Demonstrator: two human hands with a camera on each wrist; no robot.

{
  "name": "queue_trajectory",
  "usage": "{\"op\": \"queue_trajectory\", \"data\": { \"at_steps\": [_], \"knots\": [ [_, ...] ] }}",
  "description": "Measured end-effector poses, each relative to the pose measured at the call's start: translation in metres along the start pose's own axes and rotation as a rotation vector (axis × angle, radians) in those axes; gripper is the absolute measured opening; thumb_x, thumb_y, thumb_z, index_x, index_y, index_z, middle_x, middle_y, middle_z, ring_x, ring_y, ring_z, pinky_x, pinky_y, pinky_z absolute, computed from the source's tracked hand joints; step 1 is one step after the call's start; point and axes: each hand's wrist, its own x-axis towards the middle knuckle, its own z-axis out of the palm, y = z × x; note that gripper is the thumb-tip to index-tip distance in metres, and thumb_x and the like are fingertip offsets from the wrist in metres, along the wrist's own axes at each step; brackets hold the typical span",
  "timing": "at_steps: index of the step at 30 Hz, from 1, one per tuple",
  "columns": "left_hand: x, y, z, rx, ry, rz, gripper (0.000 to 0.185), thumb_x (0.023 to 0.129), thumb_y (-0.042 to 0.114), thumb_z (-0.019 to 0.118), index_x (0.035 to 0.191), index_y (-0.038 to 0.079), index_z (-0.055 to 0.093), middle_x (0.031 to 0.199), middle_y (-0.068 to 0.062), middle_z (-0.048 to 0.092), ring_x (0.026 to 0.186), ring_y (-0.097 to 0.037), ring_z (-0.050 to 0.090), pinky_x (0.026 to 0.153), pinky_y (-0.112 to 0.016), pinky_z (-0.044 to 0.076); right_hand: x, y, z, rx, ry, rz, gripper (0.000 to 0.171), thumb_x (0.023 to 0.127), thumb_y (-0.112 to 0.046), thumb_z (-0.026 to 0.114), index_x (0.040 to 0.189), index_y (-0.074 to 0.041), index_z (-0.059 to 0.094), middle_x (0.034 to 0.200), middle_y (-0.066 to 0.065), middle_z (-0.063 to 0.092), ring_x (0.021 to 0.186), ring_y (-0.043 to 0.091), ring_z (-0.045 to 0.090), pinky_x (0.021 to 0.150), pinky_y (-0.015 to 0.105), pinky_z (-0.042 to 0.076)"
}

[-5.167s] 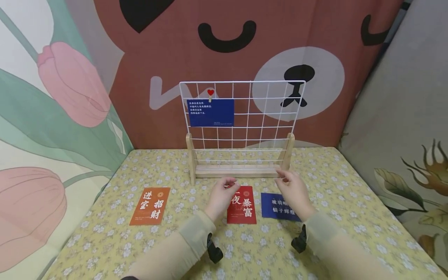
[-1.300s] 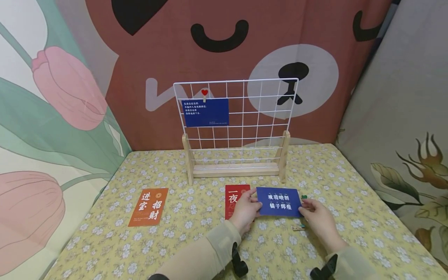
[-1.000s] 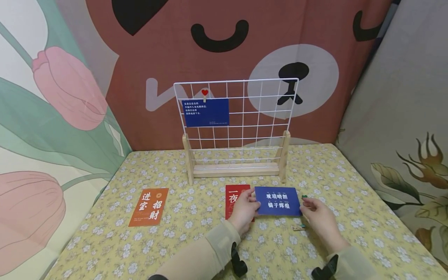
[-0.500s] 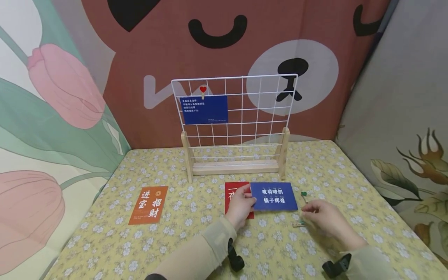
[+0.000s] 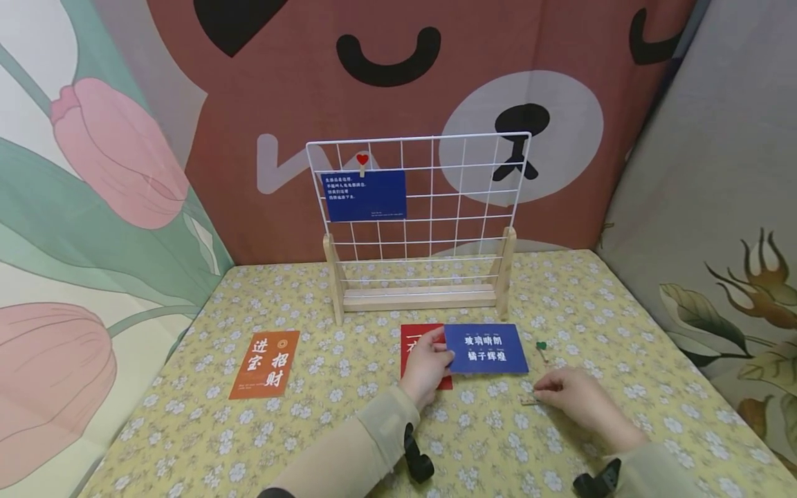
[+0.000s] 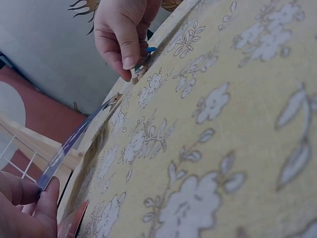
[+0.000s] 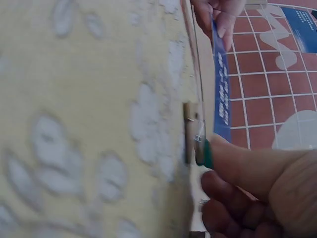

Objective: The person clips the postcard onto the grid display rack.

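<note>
My left hand (image 5: 428, 366) pinches the left edge of a blue card (image 5: 486, 349) with white lettering, held raised and overlapping a red card (image 5: 407, 339) on the table. To its right, my right hand (image 5: 582, 404) has thumb and fingertips on a small wooden clothespin (image 5: 527, 400) down at the cloth. In the right wrist view, the wooden clothespin (image 7: 188, 131) has a green piece beside my thumb; its far end is partly hidden by the fingers. Just behind that hand lies another clothespin with a green heart (image 5: 542, 346).
Behind the hands stands a white wire grid on a wooden base (image 5: 420, 299). A second blue card (image 5: 367, 197) hangs at its upper left from a red-heart clothespin (image 5: 362, 161). An orange card (image 5: 264, 366) lies at the left of the flowered tablecloth (image 5: 336, 429).
The blue card came up off the table, first between both hands; my right hand let go of its right edge and moved down to the nearer clothespin. My left hand keeps the card.
</note>
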Motion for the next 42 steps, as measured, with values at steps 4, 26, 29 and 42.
{"op": "queue_trajectory", "data": {
  "at_steps": [4,26,29,42],
  "knots": [
    [-0.0006,0.0000,-0.0004,-0.011,-0.005,0.004,0.052,0.089,-0.009,0.057,0.137,0.008,0.051,0.094,-0.012,0.054,0.076,-0.018,0.061,0.063,-0.030,0.056,-0.0014,-0.0005,0.0011,0.008,-0.027,0.011,0.016,0.082,-0.014,0.075,0.096,-0.007,0.072,0.089,-0.001,0.066,0.079,0.014,0.058,0.069,0.034,0.050],
    [-0.0014,0.0007,-0.0002,-0.014,0.007,0.001,0.053,0.087,-0.010,0.057,0.136,0.008,0.052,0.093,-0.012,0.057,0.076,-0.019,0.061,0.064,-0.032,0.056,-0.0042,0.0014,0.0079,0.048,-0.051,0.001,0.013,0.080,-0.012,0.075,0.089,-0.008,0.067,0.078,0.001,0.058,0.072,0.017,0.052,0.065,0.033,0.044],
    [-0.0013,0.0022,-0.0016,-0.012,0.009,-0.001,0.052,0.088,-0.010,0.057,0.136,0.009,0.052,0.094,-0.012,0.057,0.077,-0.020,0.062,0.065,-0.032,0.056,-0.0014,0.0010,0.0082,0.054,-0.056,0.010,0.013,0.081,-0.012,0.075,0.089,-0.008,0.066,0.078,0.001,0.058,0.072,0.017,0.052,0.065,0.032,0.044],
    [-0.0005,0.0052,-0.0074,0.019,0.019,-0.013,0.053,0.089,-0.007,0.058,0.138,0.013,0.051,0.095,-0.011,0.057,0.070,-0.017,0.057,0.056,-0.026,0.049,-0.0013,0.0052,0.0035,0.244,-0.044,0.002,0.022,0.086,-0.018,0.072,0.100,-0.003,0.064,0.088,0.005,0.060,0.080,0.019,0.055,0.065,0.031,0.048]
  ]
}}
